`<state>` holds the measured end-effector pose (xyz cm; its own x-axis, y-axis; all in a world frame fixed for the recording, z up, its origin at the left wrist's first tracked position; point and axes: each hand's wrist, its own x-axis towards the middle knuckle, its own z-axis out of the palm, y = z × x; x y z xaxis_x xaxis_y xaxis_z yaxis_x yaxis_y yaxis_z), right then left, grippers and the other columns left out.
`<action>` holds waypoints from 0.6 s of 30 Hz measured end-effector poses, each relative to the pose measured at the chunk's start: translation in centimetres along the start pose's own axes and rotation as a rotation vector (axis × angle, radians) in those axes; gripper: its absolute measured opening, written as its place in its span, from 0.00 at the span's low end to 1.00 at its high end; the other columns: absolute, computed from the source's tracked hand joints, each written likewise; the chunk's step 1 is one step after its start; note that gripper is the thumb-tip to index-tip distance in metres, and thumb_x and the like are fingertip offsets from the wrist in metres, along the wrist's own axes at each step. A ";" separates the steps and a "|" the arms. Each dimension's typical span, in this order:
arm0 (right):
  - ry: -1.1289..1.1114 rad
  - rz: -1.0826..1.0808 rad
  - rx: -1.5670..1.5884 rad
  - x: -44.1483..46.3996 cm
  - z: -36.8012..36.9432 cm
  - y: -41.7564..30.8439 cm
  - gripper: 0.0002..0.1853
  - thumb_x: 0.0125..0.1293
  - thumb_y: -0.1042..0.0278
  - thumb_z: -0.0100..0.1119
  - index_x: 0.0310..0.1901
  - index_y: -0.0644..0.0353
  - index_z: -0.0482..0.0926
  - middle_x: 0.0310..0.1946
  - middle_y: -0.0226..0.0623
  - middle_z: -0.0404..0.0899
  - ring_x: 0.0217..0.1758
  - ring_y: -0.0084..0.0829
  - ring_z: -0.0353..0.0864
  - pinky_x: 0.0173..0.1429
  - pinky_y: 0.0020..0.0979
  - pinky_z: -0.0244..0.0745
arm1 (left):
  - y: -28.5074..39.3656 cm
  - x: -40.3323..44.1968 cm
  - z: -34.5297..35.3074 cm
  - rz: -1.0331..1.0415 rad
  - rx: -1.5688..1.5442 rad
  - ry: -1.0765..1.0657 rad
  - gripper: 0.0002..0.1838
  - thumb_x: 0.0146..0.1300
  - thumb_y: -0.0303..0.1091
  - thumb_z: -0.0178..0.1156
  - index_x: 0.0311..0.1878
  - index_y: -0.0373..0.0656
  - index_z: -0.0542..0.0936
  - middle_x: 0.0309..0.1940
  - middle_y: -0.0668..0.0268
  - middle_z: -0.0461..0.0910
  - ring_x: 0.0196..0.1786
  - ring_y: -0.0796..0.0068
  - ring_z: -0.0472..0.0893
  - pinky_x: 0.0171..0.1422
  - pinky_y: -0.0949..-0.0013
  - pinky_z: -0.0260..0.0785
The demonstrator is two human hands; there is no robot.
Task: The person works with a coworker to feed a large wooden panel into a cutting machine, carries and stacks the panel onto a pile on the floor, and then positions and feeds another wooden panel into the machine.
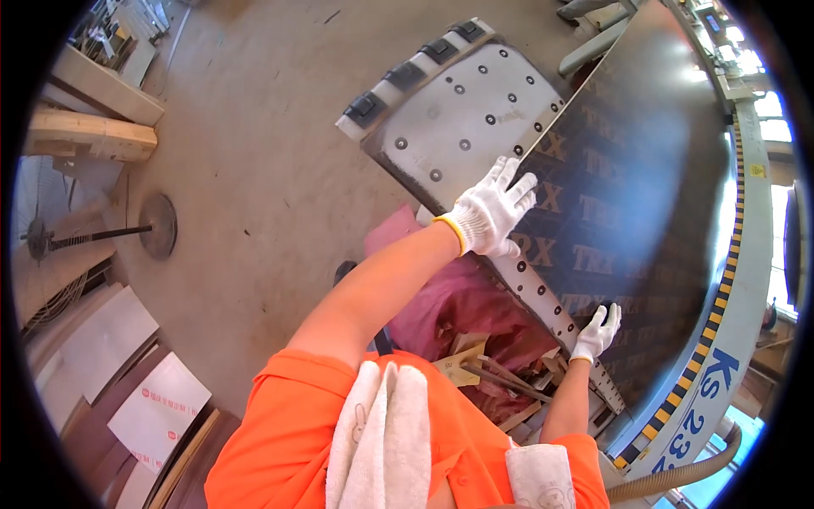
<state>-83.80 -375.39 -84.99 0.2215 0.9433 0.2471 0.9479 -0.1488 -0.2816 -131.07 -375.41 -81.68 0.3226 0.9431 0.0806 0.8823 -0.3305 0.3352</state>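
A large dark panel printed with "TRX" lies on the machine table. My left hand, in a white knitted glove with a yellow cuff, rests on the panel's near edge with its fingers spread. Farther right, my right hand, also gloved in white, lies on the same panel near its lower edge, fingers apart. Neither hand is wrapped round anything. A grey metal support plate with round studs extends left of the panel, and a narrow studded strip runs below the panel edge between my hands.
Below the strip is a pink bag with wood offcuts. A machine beam with yellow-black striping borders the right. Stacked boards, a fan's round base and a wooden beam stand at the left.
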 end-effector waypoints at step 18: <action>0.007 0.003 0.032 -0.5 -0.8 -0.2 0.30 0.81 0.50 0.59 0.70 0.69 0.83 0.79 0.51 0.76 0.86 0.50 0.67 0.92 0.45 0.52 | 0.6 -0.4 -0.8 -0.011 -0.008 -0.071 0.56 0.62 0.71 0.70 0.85 0.44 0.70 0.90 0.53 0.59 0.91 0.33 0.51 0.96 0.40 0.40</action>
<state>-83.88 -376.05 -84.29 0.2258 0.9407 0.2532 0.9394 -0.1415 -0.3121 -130.90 -375.95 -80.71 0.3370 0.9414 0.0104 0.8832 -0.3200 0.3428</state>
